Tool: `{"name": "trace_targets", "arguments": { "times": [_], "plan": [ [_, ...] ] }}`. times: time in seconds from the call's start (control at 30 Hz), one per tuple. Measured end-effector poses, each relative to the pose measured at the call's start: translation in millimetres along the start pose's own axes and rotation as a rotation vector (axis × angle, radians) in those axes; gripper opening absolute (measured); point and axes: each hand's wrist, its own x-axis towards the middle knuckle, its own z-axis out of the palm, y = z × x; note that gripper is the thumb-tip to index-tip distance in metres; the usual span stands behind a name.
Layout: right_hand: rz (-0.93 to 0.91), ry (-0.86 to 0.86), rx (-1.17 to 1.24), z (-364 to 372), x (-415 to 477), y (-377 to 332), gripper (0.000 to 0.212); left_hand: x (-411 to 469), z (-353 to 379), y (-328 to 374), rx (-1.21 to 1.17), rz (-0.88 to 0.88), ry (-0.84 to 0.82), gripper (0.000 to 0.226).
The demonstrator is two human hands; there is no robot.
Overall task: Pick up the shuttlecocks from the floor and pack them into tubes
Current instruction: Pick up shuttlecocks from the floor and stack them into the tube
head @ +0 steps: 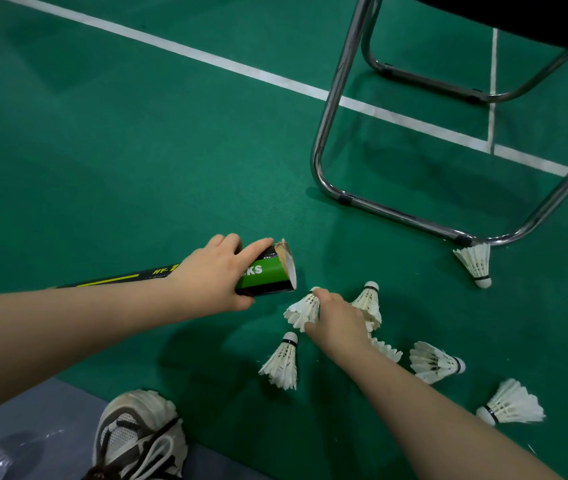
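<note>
Green-and-black tube (270,271), torn mouth pointing right, is clasped in my left grip (213,271). My right grip (338,318) pinches a white shuttlecock (305,308) just below that mouth, and other shuttlecocks (282,362) lie on the floor (137,168) nearby.

Left hand (215,271) curled, gripping — right hand (339,318) pinching.

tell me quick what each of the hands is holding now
Left hand: grips the black and green cardboard tube near its torn mouth.
Right hand: pinches a white feathered shuttlecock.

Tube (268,275) blk w/ green band, yellow stripes; shuttlecocks (282,362) white; floor (137,150) green, white lines (206,57).
</note>
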Motion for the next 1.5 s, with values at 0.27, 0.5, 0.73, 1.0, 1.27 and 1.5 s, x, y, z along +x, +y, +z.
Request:
{"name": "trace_targets", "arguments": {
  "times": [0.27,0.5,0.73,1.0,1.27,1.5],
  "plan": [
    [0.175,0.292,0.358,-23.9,10.6,17.8,0.028,2.1,2.4,-5.4,-0.006,-0.018,-0.009,0.092],
    [0.097,0.159,1.245,-82.3,1.1,7.0,0.030,5.7,-0.6,0.2,-0.036,-0.014,-0.002,0.092],
    [0.019,0.146,1.056,-67.6,-6.6,-24.6,0.021,4.5,-3.1,19.3,-0.053,0.066,0.000,0.095],
    [-0.115,0.395,1.155,-76.3,-21.0,-26.0,0.012,5.4,-3.9,14.8,-0.063,0.042,0.005,0.093],
    [-0.306,-0.071,1.196,-67.3,-26.5,-31.3,0.027,13.1,-4.0,24.2,-0.071,0.086,0.034,0.094],
    [-0.217,-0.473,1.113,-59.1,-22.1,-17.4,0.071,11.8,8.9,33.2,0.109,0.311,0.042,0.091]
  ]
}}
